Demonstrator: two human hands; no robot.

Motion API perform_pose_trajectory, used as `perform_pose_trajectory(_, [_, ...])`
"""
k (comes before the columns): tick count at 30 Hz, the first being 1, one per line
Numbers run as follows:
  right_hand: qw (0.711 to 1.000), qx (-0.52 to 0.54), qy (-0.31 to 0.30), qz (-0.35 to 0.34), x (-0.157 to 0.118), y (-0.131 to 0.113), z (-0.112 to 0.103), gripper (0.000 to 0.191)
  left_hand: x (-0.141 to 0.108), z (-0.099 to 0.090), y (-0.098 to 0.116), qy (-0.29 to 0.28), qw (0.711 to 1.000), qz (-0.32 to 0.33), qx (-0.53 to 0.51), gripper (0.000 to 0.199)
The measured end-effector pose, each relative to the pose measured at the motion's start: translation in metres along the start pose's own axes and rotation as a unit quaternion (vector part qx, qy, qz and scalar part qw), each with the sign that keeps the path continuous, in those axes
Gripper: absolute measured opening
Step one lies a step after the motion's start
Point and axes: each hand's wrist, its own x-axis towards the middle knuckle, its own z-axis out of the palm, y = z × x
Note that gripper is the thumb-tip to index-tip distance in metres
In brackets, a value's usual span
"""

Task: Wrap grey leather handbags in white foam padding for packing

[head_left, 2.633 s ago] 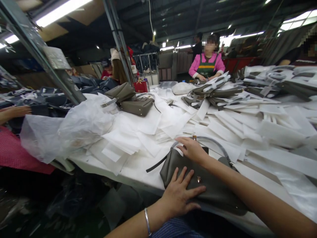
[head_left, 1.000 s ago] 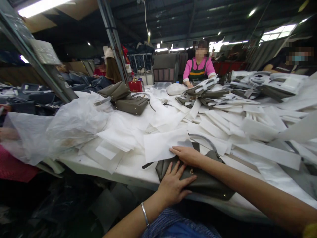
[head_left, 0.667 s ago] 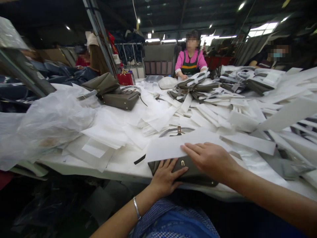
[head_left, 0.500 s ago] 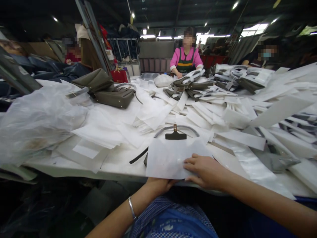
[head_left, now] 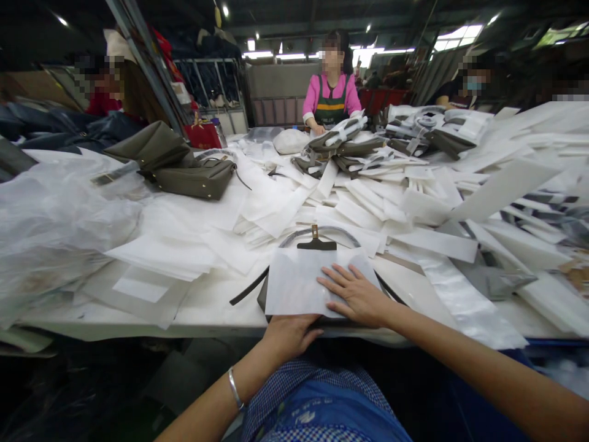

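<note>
A white sheet (head_left: 294,279) lies over the front of a dark olive handbag (head_left: 262,298) at the table's near edge. The bag's wrapped handle arches behind the sheet, beside a dark tab with a gold clasp (head_left: 315,233). My right hand (head_left: 352,294) rests flat on the sheet's right half, fingers spread. At the sheet's lower edge is my left hand (head_left: 289,334), with a bracelet on its wrist; its thumb shows, while its other fingers are hidden under the sheet or bag. Dark straps stick out on both sides of the bag.
White sheets (head_left: 276,209) are heaped across the table (head_left: 221,307). Clear plastic bags (head_left: 59,227) lie at the left, near another olive handbag (head_left: 197,178). Across the table a person in pink (head_left: 334,98) handles wrapped bags (head_left: 345,144). Other people are at both sides.
My right hand has moved further up and onto the sheet, its fingers now spread. More of my left thumb shows below the sheet. The view has shifted slightly to the right.
</note>
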Motion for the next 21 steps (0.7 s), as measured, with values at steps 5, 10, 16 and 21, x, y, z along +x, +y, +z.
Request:
perform_pose_trajectory(5, [0.999,-0.023,0.026,0.002,-0.001,-0.004,0.003,0.061,-0.003,-0.008,0.003,0.003,1.000,0.000,0.018,0.044])
perform_pose_trajectory(10, [0.998,-0.026,0.050,-0.002,-0.004,-0.005,0.006,0.058,-0.011,-0.043,0.029,0.032,0.999,0.019,0.034,0.033])
perform_pose_trajectory(16, [0.996,-0.025,0.088,-0.007,-0.007,-0.004,0.016,0.060,0.024,-0.082,0.054,0.081,0.995,0.057,-0.002,0.023])
perform_pose_trajectory(21, [0.995,-0.015,0.101,0.000,-0.014,-0.002,0.018,0.063,0.049,-0.053,0.013,0.036,0.992,0.050,0.108,0.054])
